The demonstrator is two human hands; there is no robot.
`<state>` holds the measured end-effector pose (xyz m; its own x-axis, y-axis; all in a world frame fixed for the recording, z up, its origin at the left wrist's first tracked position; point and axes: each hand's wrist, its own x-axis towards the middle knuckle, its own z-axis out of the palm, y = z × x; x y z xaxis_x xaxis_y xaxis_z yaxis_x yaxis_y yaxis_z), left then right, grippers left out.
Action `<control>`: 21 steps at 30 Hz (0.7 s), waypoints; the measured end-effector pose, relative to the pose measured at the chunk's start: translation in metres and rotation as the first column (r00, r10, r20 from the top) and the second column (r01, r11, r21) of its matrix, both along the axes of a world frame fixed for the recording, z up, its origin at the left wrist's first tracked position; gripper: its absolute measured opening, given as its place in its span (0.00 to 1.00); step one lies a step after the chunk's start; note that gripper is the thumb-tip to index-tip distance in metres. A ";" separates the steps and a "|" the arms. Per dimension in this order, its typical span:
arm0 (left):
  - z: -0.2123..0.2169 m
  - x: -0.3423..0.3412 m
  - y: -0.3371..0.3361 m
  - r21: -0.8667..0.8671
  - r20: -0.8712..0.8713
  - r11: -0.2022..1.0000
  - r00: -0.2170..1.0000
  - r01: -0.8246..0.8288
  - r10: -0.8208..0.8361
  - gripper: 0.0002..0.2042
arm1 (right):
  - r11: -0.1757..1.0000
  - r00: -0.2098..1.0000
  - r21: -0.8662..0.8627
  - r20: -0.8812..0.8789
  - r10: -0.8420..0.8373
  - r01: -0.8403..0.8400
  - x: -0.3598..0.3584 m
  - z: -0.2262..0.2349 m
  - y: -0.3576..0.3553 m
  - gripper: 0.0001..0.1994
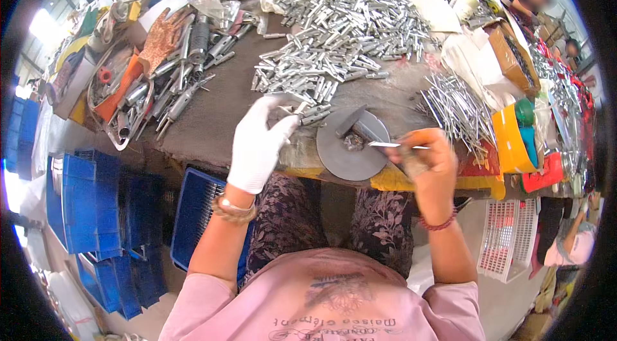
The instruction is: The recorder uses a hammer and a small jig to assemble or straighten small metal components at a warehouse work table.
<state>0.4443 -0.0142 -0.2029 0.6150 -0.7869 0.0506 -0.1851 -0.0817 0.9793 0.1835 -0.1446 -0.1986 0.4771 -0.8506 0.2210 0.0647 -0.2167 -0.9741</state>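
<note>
My left hand [258, 143], in a white glove, reaches to the near edge of a heap of short silver metal tubes [347, 26]. Its thumb and fingers are apart, curved beside the nearest tubes [313, 113]; none is plainly gripped. Bare, my right hand [432, 162] pinches a thin, bright metal rod [382, 144], held level over the right side of a grey round plate [340, 164]. A dark, hammer-like metal piece [350, 120] lies on this plate at the table's front edge. Something dark in my right palm is too unclear to name.
A bundle of thin rods [455, 109] lies to the right, near a yellow container [514, 138]. On the left are larger metal tools [193, 71] and an orange patterned glove [160, 42]. Blue bins [96, 203] stand below left, a white basket [508, 235] below right.
</note>
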 end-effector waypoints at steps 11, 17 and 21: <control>-0.006 -0.048 0.012 0.080 0.095 0.974 0.971 0.211 -0.218 0.12 | 0.640 0.810 -0.678 -0.568 -0.145 -0.361 0.009 0.011 0.015 0.12; -0.019 -0.045 0.008 0.027 0.673 0.978 0.720 0.207 -0.171 0.09 | 0.616 0.794 -0.690 -0.585 -0.165 -0.380 0.009 0.011 0.012 0.11; -0.008 -0.047 0.008 0.107 0.679 0.977 0.704 0.186 -0.209 0.11 | 0.574 0.807 -0.717 -0.570 -0.157 -0.395 0.007 0.007 0.009 0.11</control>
<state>0.3978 -0.0064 -0.2104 0.2514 -0.8944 0.3698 -0.8168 0.0089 0.5768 0.1904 -0.1356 -0.1919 0.8177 -0.3859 0.4271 -0.2905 -0.9173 -0.2724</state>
